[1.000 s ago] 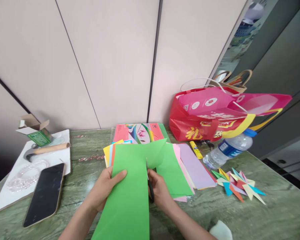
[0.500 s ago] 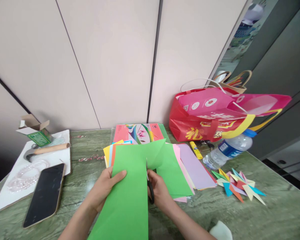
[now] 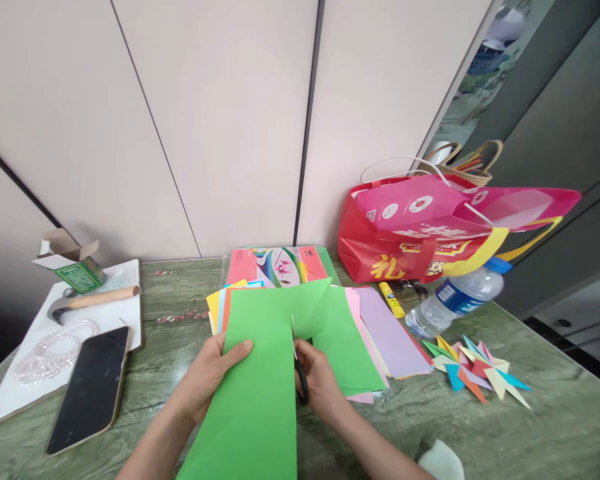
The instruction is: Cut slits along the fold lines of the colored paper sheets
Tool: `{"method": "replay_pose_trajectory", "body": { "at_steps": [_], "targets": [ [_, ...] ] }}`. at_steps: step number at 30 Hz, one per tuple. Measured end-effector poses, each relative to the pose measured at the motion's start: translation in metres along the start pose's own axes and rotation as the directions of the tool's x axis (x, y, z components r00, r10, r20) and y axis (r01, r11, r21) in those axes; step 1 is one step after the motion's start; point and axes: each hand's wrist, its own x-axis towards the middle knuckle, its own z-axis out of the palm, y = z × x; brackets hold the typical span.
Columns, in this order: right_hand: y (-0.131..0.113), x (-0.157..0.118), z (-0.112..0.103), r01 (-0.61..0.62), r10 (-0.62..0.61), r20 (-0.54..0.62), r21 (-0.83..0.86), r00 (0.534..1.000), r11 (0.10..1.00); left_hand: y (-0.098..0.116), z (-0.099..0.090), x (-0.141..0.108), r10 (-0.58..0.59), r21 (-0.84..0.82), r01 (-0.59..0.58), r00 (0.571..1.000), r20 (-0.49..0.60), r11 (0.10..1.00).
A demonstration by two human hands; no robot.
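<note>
Bright-green paper sheet [image 3: 257,383], lower centre of frame: left hand [image 3: 210,370] pinches its left edge, right hand [image 3: 317,373] grips black-handled metal scissors [image 3: 303,383] at the cut. I'd hold it taut, take long strokes, steer with the paper.

And there, in gold, the character 礼 is clearly displayed on the glossy red carrier bag with yellow handles [image 3: 353,247]; the slanted white lettering above it can't be made out. A square QR code [image 3: 371,215] is carried on the magenta bag [image 3: 403,200] tucked inside. A barcode is shown on the clear plastic bottle's blue wraparound label [image 3: 459,299], and white print is blurred on the small green-and-white cardboard box [image 3: 80,275].
</note>
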Motion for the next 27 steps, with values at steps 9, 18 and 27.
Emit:
{"method": "replay_pose_trajectory", "body": {
  "at_steps": [9, 18, 27],
  "targets": [
    [-0.0061, 0.0004, 0.0030, -0.015, 0.015, -0.003, -0.022, 1.000, 1.000, -0.0001, 0.0010, -0.0002, 0.015, 0.004, -0.015, 1.000, -0.005, 1.000],
    [-0.0064, 0.0005, 0.0027, -0.020, 0.020, -0.016, -0.045, 1.000, 0.999, -0.0011, -0.0006, -0.0007, 0.015, 0.010, -0.015, 1.000, 0.006, 1.000],
    [-0.0008, 0.0022, 0.0004, -0.013, 0.012, -0.014, -0.058, 1.000, 0.998, -0.0005, 0.0006, -0.0002, 0.014, 0.002, -0.014, 1.000, 0.007, 1.000]
  ]
}}
